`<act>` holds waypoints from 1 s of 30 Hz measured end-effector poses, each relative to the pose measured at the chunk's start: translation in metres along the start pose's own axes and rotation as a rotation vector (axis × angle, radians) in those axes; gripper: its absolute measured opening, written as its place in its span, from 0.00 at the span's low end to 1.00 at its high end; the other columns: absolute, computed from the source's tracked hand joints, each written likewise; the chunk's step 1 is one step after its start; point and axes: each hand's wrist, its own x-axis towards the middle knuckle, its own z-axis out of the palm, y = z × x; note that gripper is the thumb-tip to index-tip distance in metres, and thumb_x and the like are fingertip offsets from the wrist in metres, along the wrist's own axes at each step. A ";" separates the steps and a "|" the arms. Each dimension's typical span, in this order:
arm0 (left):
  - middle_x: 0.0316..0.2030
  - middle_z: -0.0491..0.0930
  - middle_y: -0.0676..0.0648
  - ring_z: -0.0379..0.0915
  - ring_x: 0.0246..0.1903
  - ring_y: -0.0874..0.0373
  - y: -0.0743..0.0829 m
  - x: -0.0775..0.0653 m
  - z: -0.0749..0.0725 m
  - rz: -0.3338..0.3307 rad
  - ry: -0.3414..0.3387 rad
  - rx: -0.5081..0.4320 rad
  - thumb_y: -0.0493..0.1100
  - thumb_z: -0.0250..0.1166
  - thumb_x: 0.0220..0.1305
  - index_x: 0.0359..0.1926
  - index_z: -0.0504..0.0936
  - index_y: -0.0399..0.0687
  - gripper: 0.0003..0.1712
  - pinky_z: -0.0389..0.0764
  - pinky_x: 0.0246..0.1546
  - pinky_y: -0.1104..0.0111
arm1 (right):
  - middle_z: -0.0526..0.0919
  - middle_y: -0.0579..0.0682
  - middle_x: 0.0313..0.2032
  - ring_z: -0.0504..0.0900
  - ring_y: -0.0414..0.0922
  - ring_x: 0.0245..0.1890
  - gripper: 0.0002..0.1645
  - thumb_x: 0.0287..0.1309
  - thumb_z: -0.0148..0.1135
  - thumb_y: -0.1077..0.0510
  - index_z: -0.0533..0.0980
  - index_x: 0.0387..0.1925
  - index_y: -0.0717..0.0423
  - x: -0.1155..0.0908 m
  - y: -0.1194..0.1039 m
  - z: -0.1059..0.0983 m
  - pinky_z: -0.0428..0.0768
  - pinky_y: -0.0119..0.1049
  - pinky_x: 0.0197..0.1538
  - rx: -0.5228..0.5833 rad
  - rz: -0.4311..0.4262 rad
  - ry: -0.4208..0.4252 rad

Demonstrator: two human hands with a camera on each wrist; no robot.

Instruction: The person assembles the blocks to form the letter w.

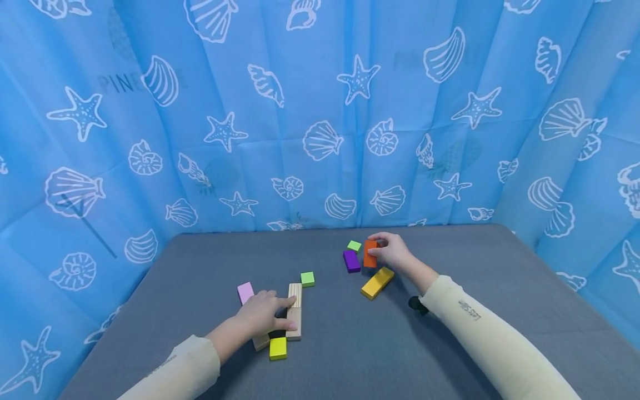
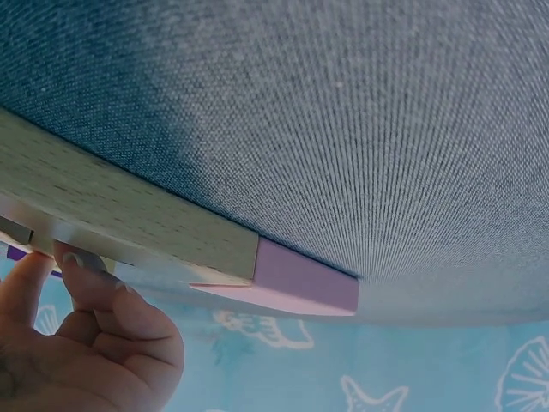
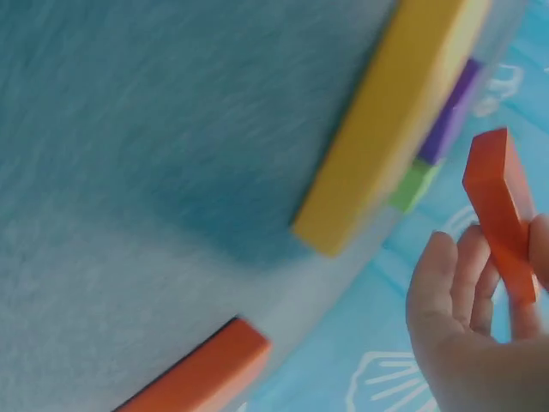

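Orange block (image 1: 369,254): pinched by the right hand (image 1: 395,253), just beside the purple block (image 1: 351,261) on the tabletop (image 1: 330,344); whether its base touches down cannot be told.
Right hand: narrow, thumb and fingertips closed upon the orange block.
Left hand (image 1: 260,312): thumb and forefinger parted, tips at the near wooden block (image 1: 296,313) and far wooden block (image 1: 295,291); firmness of contact not discernible.
Blocks about left hand: pink block (image 1: 245,291), yellow block (image 1: 278,349), green block (image 1: 307,279).
Amber block (image 1: 377,283): lies slantwise on the near side of the orange block.
Step in hand: judged to be positioning the orange block, with the wooden pair steadied or aligned.
Next move: appears to call for a level, controlled right hand, clear of the purple block, and light left fingertips.
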 end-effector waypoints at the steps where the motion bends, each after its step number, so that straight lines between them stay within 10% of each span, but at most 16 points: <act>1: 0.41 0.77 0.42 0.66 0.34 0.55 0.000 0.000 0.000 0.001 0.001 -0.001 0.63 0.70 0.53 0.65 0.75 0.55 0.39 0.71 0.35 0.61 | 0.74 0.66 0.52 0.77 0.56 0.47 0.25 0.65 0.59 0.66 0.68 0.62 0.66 -0.001 -0.002 0.000 0.79 0.46 0.47 0.041 0.022 0.007; 11: 0.40 0.77 0.43 0.66 0.34 0.55 0.000 -0.002 0.000 0.012 0.007 -0.015 0.62 0.70 0.53 0.65 0.76 0.54 0.39 0.71 0.34 0.61 | 0.76 0.65 0.53 0.80 0.51 0.43 0.24 0.64 0.60 0.65 0.69 0.58 0.72 -0.021 -0.016 0.007 0.76 0.48 0.55 0.257 0.138 -0.057; 30: 0.38 0.77 0.43 0.65 0.32 0.55 0.000 -0.001 0.000 0.011 0.011 -0.010 0.62 0.70 0.53 0.65 0.75 0.55 0.39 0.68 0.32 0.62 | 0.82 0.56 0.40 0.79 0.49 0.37 0.18 0.61 0.65 0.62 0.73 0.50 0.67 -0.038 -0.020 0.039 0.81 0.41 0.43 0.211 0.144 -0.192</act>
